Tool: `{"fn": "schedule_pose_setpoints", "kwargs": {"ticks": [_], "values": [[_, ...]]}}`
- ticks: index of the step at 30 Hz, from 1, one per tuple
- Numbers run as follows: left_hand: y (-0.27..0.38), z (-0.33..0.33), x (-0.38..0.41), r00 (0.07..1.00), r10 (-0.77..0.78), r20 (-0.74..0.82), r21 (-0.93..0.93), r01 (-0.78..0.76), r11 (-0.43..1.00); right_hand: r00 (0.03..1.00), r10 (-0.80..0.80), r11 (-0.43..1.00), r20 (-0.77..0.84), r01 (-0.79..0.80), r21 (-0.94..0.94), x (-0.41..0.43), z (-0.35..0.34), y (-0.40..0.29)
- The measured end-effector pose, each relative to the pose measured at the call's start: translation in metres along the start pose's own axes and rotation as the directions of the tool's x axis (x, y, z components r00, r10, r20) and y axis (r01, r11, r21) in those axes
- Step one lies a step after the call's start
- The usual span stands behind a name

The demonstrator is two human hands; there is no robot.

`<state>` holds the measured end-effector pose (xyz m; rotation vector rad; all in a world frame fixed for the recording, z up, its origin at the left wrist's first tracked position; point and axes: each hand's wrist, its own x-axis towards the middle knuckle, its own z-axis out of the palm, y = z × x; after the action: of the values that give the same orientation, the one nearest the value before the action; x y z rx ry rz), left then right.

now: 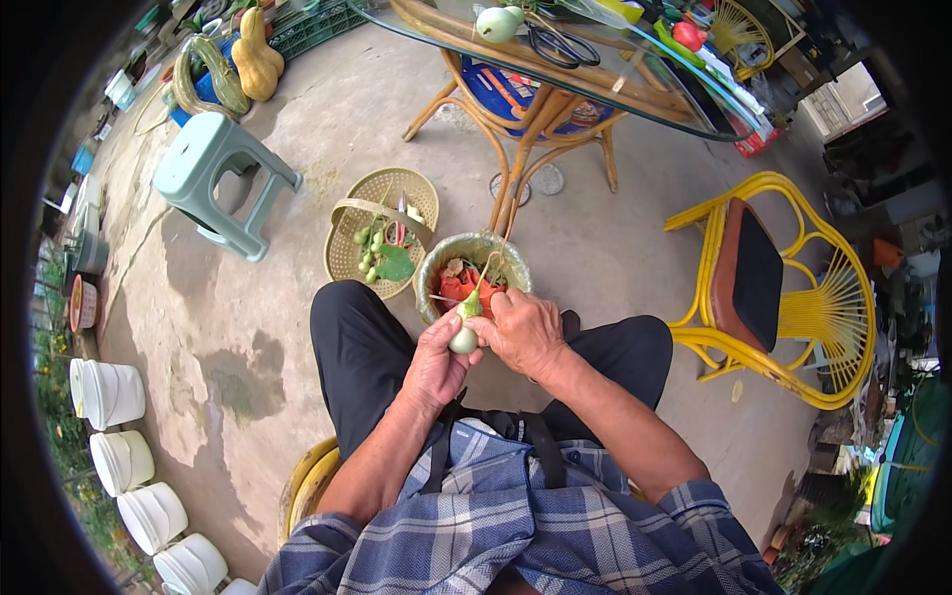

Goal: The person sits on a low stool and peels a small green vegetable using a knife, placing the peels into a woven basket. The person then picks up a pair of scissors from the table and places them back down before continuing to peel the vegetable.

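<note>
A pale green eggplant-like fruit (464, 341) with a green cap and long stem is held over my lap, its stem end pointing away from me. My left hand (437, 358) grips its round body from the left. With thumb and fingers, my right hand (526, 331) pinches at the cap from the right. Just beyond both hands is a lined round bin (521, 256) holding red plastic and dry plant scraps. Left of the bin, a woven handled basket (344, 245) contains small green fruits, a leaf and red-handled scissors (401, 216).
A glass-topped rattan table (476, 63) stands ahead, bearing black-handled scissors (563, 46) and pale fruits (497, 25). A pale green plastic stool (223, 175) is at left, a yellow rattan chair (807, 297) at right. White buckets (123, 461) line the lower left; squashes (256, 59) lie at upper left.
</note>
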<state>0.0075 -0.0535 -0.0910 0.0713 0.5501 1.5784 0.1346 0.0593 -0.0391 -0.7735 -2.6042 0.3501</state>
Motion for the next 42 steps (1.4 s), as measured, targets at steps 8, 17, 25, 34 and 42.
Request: {"fn": "schedule_pose_setpoints", "kwargs": {"ticks": [8, 17, 25, 34, 42], "values": [[-0.005, 0.003, -0.001, 0.993, -0.017, -0.113, -0.088, 0.007, 0.996, 0.992, -0.122, 0.992, -0.033, 0.123, 0.004, -0.002, 0.008, 0.003], [0.003, 0.002, 0.003, 0.997, 0.078, -0.028, 0.006, -0.078, 0.997, 0.965, 0.184, 0.982, 0.188, -0.187, 0.001, 0.016, -0.010, -0.003], [-0.003, -0.005, 0.004, 0.995, 0.086, -0.052, 0.045, -0.083, 0.995, 0.993, -0.093, 0.996, 0.074, 0.094, -0.011, 0.003, 0.005, 0.005], [0.001, 0.002, 0.006, 0.997, 0.077, -0.024, -0.018, -0.077, 0.997, 0.992, 0.069, 0.998, 0.108, -0.067, -0.023, 0.013, -0.006, 0.006], [0.002, 0.001, 0.006, 0.993, 0.095, -0.076, 0.082, -0.089, 0.993, 0.972, 0.119, 0.992, 0.205, -0.110, -0.052, 0.018, -0.007, 0.005]]}}
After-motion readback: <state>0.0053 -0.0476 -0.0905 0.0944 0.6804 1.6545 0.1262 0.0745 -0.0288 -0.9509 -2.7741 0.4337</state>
